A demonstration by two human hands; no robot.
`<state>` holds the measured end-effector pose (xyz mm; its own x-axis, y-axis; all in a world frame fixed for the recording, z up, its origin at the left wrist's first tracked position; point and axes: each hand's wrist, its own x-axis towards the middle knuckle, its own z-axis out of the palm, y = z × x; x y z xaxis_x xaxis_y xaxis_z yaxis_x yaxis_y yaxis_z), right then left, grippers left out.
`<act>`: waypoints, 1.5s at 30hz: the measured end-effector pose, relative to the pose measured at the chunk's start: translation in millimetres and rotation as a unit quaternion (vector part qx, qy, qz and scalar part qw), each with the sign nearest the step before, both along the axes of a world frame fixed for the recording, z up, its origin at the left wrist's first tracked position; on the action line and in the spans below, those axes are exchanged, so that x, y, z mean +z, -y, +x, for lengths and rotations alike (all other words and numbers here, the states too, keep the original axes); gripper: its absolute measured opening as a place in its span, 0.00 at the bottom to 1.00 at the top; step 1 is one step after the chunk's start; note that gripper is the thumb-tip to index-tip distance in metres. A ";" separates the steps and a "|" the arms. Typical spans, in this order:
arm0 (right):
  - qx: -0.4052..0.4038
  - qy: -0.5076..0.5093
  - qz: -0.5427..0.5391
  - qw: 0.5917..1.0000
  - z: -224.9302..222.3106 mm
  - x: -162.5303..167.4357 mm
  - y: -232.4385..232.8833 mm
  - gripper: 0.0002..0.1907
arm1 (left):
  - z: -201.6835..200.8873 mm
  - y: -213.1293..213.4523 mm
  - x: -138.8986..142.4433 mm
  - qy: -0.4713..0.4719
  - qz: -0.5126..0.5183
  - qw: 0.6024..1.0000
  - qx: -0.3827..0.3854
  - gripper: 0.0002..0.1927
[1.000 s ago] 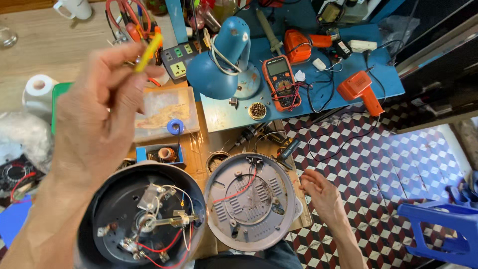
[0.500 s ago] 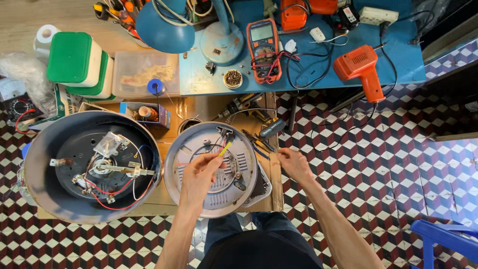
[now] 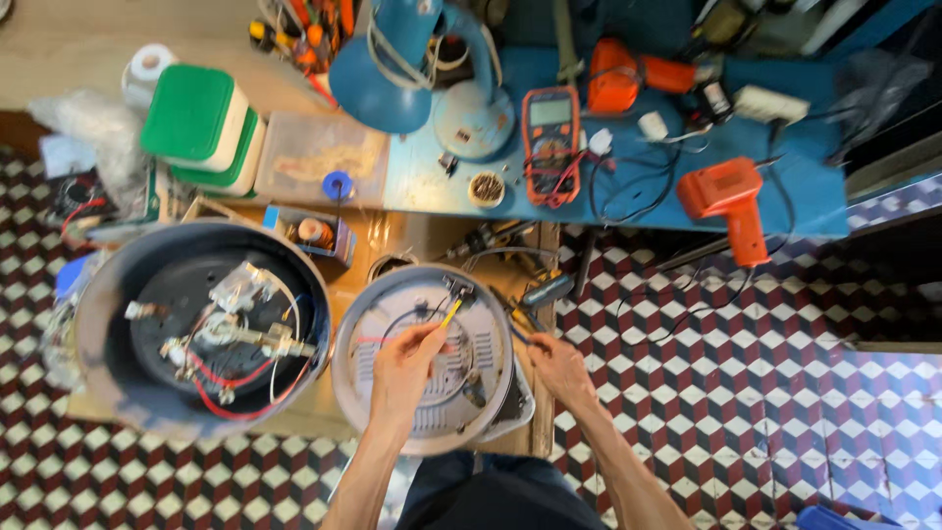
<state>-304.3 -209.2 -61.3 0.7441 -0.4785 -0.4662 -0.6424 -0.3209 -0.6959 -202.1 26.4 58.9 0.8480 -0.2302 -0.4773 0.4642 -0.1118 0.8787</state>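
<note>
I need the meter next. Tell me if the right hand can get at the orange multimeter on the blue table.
Probably yes: the right hand rests by the round grey base, and the orange multimeter lies face up ahead, with only loose cables between.

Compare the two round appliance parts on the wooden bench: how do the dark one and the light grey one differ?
The dark round housing is larger and almost black inside; the light grey round plate is smaller and pale. The housing shows loose red and white wires and metal parts; the plate shows slots. No hand touches the housing, while the left hand rests on the plate, holding a yellow tool. Both lie flat, side by side.
</note>
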 end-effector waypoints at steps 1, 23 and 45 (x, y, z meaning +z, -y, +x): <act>0.001 0.031 -0.009 0.999 1.5 10.2 0.9 0.20 | 3.6 -1.0 -0.9 -0.006 0.003 1.000 -0.001 0.14; -0.153 0.253 0.000 0.955 66.1 173.5 219.3 0.18 | 40.8 92.0 9.9 -0.033 -0.058 0.991 0.118 0.14; 0.185 0.203 0.189 0.943 189.6 165.3 94.7 0.14 | 52.5 112.3 47.8 0.132 0.022 0.967 0.217 0.11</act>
